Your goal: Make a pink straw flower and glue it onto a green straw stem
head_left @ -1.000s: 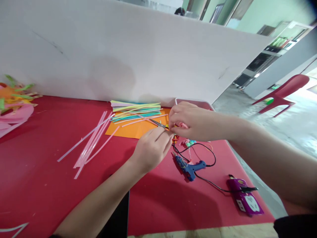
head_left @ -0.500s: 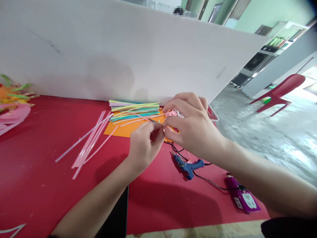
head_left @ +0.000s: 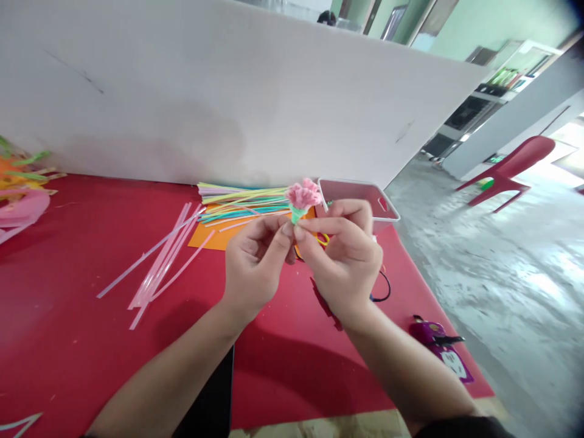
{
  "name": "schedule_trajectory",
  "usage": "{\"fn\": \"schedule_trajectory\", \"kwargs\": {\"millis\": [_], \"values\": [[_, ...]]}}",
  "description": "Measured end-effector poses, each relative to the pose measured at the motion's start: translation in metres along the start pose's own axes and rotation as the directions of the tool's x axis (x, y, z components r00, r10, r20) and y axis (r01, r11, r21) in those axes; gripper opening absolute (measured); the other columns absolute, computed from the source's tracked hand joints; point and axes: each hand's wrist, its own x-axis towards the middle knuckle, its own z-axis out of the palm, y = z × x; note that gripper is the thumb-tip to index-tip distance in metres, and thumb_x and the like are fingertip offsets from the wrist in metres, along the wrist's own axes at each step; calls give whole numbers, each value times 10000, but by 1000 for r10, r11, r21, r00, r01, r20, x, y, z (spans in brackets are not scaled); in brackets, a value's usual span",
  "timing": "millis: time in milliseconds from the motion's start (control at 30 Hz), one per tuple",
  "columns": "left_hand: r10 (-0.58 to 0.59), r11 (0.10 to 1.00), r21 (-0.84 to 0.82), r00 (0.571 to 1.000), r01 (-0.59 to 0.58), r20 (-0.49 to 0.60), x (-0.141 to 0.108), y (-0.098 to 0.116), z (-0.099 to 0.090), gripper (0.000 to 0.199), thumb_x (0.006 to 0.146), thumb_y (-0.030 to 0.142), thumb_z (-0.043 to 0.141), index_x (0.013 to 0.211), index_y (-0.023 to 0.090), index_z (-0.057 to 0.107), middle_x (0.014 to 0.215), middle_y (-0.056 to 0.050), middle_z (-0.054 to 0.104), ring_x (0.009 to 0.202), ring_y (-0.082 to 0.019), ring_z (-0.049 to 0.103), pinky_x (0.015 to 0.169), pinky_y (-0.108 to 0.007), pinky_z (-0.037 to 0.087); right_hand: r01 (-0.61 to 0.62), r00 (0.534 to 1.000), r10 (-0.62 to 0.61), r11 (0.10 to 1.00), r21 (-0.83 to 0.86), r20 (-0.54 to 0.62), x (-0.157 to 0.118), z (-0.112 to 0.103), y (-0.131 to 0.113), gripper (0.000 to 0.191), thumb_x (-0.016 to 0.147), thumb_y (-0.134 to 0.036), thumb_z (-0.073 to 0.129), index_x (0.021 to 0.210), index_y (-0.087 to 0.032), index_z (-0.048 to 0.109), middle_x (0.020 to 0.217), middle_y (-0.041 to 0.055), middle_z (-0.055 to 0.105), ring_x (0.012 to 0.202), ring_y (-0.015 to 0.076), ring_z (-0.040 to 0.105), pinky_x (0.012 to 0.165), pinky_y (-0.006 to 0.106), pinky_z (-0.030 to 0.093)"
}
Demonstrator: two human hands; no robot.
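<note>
A small pink craft flower (head_left: pixel 304 193) with a green base stands upright between my hands above the red table. My left hand (head_left: pixel 255 258) is closed, its thumb and fingers pinching the lower end of the green base. On the other side, my right hand (head_left: pixel 347 258) pinches the same spot with thumb and forefinger, its other fingers curled. Just behind the flower lies a bundle of coloured fuzzy strips (head_left: pixel 241 196) on an orange sheet (head_left: pixel 205 237). A yellow loop (head_left: pixel 323 239) shows partly behind my right hand, which also hides most of the glue gun.
Pink strips (head_left: pixel 162 267) lie to the left on the red table (head_left: pixel 82 255). A white-rimmed bin (head_left: pixel 387 207) stands at the back right, before a white panel (head_left: pixel 191 91). A purple box (head_left: pixel 449 359) with a black plug is at the right edge. Pink and orange crafts (head_left: pixel 22 207) sit far left.
My right hand has turned over from palm-down to a side pinch and moved lower. The flower now shows upright above my fingertips, and the bin has come into view.
</note>
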Motion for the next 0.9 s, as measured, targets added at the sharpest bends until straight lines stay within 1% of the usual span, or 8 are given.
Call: {"fn": "schedule_trajectory", "kwargs": {"millis": [67,167,267,400,533,733,800,900], "values": [[22,999,44,1000,-23,10,-2,-1,2,108,904,265,656,832,187,676,655,37,582,546,-63,531,524,-173,464,-270,961,275,925,268,17,-11,7,-1,72,798,-215,714,797,-287,725,876,8,496,868,168,535,795,373,501],[44,993,111,999,-46,13,-5,-2,4,124,909,275,644,826,188,670,621,41,556,525,-72,494,513,-193,446,-491,846,517,666,562,127,-21,13,-5,30,796,-240,716,776,-262,717,844,-10,529,798,130,540,756,312,499],[54,985,160,998,-57,21,-6,-3,6,138,911,282,635,814,187,659,665,24,594,556,-84,521,546,-213,460,-586,738,631,426,689,237,-23,11,-9,43,780,-238,725,740,-232,710,746,-30,575,705,95,536,711,253,489],[31,977,210,996,-48,85,-5,-2,5,152,900,284,642,786,183,647,699,13,619,597,-96,559,559,-219,465,-649,653,687,291,703,319,-21,2,-7,65,732,-234,763,749,-206,706,753,-34,617,734,83,558,733,218,483],[-7,977,213,986,-29,167,-1,3,4,178,906,276,625,756,182,641,657,18,598,577,-100,545,545,-224,453,-705,627,672,273,655,394,-20,-6,3,84,703,-251,775,750,-217,715,748,-30,622,674,87,528,656,228,481],[-145,976,195,954,94,263,1,11,4,222,888,294,649,689,196,628,594,33,509,544,-104,451,535,-245,394,-707,674,620,384,594,401,-20,-19,17,135,653,-334,839,711,-267,737,791,-3,707,760,155,628,732,332,563],[-234,969,144,926,200,295,1,12,2,252,863,348,678,669,199,615,568,41,474,502,-95,388,492,-250,335,-713,682,604,422,560,413,-20,-24,20,183,621,-372,864,722,-286,738,831,0,737,794,182,667,780,383,584],[-384,916,43,839,399,386,-1,12,0,288,833,400,707,662,193,603,538,50,427,466,-77,316,452,-245,235,-717,697,525,511,475,489,-17,-31,23,243,633,-452,857,750,-294,714,848,5,739,810,211,692,807,453,595]]}}
